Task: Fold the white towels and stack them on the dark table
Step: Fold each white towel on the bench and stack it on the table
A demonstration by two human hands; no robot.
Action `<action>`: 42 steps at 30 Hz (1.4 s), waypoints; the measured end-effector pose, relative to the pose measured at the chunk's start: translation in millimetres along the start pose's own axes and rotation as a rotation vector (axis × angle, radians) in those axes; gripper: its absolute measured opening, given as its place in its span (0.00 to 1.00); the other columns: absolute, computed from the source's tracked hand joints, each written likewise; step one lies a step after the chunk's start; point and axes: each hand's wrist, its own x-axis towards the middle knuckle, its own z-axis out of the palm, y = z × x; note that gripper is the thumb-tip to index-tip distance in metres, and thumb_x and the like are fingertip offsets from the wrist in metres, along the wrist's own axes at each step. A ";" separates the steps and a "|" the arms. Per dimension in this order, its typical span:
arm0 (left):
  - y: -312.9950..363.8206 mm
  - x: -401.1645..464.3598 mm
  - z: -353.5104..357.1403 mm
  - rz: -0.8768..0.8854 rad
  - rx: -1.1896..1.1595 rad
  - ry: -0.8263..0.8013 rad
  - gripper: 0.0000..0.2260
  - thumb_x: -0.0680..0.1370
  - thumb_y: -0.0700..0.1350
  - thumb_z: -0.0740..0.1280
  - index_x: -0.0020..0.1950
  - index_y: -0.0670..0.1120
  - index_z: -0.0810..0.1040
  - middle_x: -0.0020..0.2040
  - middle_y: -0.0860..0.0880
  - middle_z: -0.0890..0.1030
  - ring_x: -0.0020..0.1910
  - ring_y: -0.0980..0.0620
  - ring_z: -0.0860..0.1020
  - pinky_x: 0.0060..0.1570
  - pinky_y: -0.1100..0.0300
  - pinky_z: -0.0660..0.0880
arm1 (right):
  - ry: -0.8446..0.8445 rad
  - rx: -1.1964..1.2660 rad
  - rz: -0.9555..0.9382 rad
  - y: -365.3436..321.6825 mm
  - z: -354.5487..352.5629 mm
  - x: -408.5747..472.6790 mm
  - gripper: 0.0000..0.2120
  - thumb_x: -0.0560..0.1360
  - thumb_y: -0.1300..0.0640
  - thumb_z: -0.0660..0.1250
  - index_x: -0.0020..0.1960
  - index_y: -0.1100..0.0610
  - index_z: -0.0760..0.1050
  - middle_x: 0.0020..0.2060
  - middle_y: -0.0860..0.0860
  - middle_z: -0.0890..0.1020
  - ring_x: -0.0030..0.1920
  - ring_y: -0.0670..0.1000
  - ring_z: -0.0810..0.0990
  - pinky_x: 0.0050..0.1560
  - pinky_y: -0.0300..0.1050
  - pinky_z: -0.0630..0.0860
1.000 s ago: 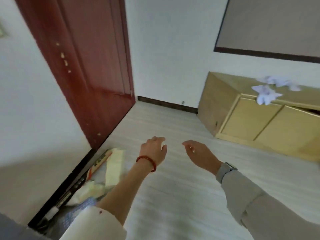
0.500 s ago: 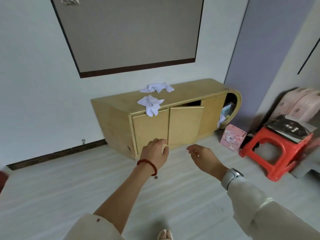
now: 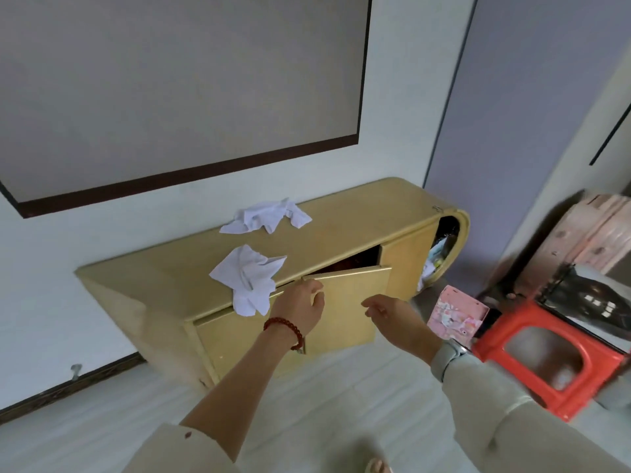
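Two crumpled white towels lie on top of a low yellow cabinet [image 3: 358,220] that stands against the far wall. The near towel [image 3: 249,278] sits at the cabinet's front edge, with one corner hanging down over the front. The far towel [image 3: 266,216] lies further back, close to the wall, well apart from the first. No dark table shows in this view.

The left hand [image 3: 300,308], with a red bead bracelet [image 3: 283,331] on its wrist, is raised in front of the cabinet just right of the near towel's hanging corner. Its fingers are loosely curled and grasp nothing. The right hand [image 3: 396,319], with a watch [image 3: 447,356] at its wrist, is held out beside it, fingers relaxed, also grasping nothing. Neither hand touches a towel.

The cabinet's middle door [image 3: 348,302] stands ajar, showing a dark gap behind its top edge. To the right, on the floor, a pink box [image 3: 454,315] stands beside a red plastic stool [image 3: 546,363]. A dark-framed grey panel [image 3: 170,97] hangs on the wall above the cabinet.
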 end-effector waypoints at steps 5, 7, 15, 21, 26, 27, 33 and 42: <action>-16.7 137.2 40.5 -0.058 -0.026 -0.014 0.11 0.79 0.44 0.58 0.59 0.46 0.75 0.55 0.47 0.77 0.53 0.50 0.76 0.52 0.60 0.71 | -0.022 0.007 0.020 38.2 -20.5 145.2 0.12 0.77 0.61 0.57 0.56 0.56 0.77 0.48 0.53 0.82 0.47 0.54 0.81 0.46 0.41 0.73; -27.1 192.8 53.9 -0.137 -0.023 -0.065 0.12 0.79 0.45 0.57 0.60 0.47 0.74 0.58 0.47 0.76 0.56 0.49 0.75 0.55 0.60 0.70 | -0.064 0.002 0.008 50.6 -27.2 202.4 0.12 0.78 0.61 0.57 0.57 0.57 0.77 0.48 0.54 0.82 0.45 0.54 0.80 0.45 0.42 0.73; -73.8 360.9 88.5 -0.378 -0.093 -0.090 0.13 0.79 0.45 0.58 0.62 0.46 0.74 0.59 0.47 0.77 0.57 0.48 0.75 0.58 0.57 0.70 | -0.246 0.031 0.045 78.4 -19.4 380.8 0.13 0.78 0.62 0.56 0.57 0.55 0.75 0.44 0.57 0.83 0.44 0.61 0.80 0.47 0.51 0.76; -114.9 475.9 114.5 -0.607 -0.316 0.051 0.13 0.79 0.42 0.57 0.62 0.43 0.74 0.57 0.46 0.78 0.56 0.47 0.75 0.54 0.58 0.70 | -0.285 -0.046 0.030 89.0 -0.8 505.5 0.15 0.78 0.62 0.55 0.62 0.54 0.72 0.52 0.51 0.80 0.44 0.59 0.80 0.44 0.47 0.75; -150.3 565.1 140.9 -0.856 -0.414 0.176 0.13 0.79 0.44 0.59 0.61 0.40 0.74 0.55 0.43 0.78 0.54 0.44 0.76 0.51 0.57 0.70 | -0.362 -0.067 0.061 101.8 18.4 589.9 0.15 0.78 0.62 0.55 0.62 0.55 0.72 0.54 0.52 0.80 0.45 0.57 0.80 0.43 0.44 0.73; -155.0 576.5 146.4 -0.918 -0.427 0.184 0.14 0.79 0.45 0.60 0.61 0.39 0.74 0.56 0.42 0.78 0.55 0.43 0.76 0.51 0.57 0.70 | -0.370 -0.062 0.071 105.2 20.9 601.7 0.15 0.78 0.62 0.55 0.62 0.54 0.72 0.54 0.52 0.80 0.44 0.57 0.80 0.41 0.43 0.72; -169.3 620.7 162.0 -1.056 -0.372 0.270 0.13 0.77 0.44 0.61 0.32 0.43 0.68 0.28 0.50 0.68 0.27 0.54 0.66 0.26 0.63 0.60 | -0.451 -0.027 0.102 123.2 23.9 651.8 0.15 0.79 0.60 0.53 0.61 0.54 0.72 0.52 0.50 0.81 0.45 0.61 0.80 0.40 0.49 0.76; -125.2 615.5 113.9 -0.743 -0.010 0.305 0.09 0.77 0.42 0.61 0.47 0.47 0.81 0.44 0.49 0.76 0.43 0.54 0.74 0.41 0.61 0.69 | -0.520 0.049 -0.156 104.5 -4.3 718.3 0.13 0.78 0.63 0.57 0.59 0.59 0.75 0.50 0.51 0.81 0.49 0.52 0.80 0.52 0.44 0.74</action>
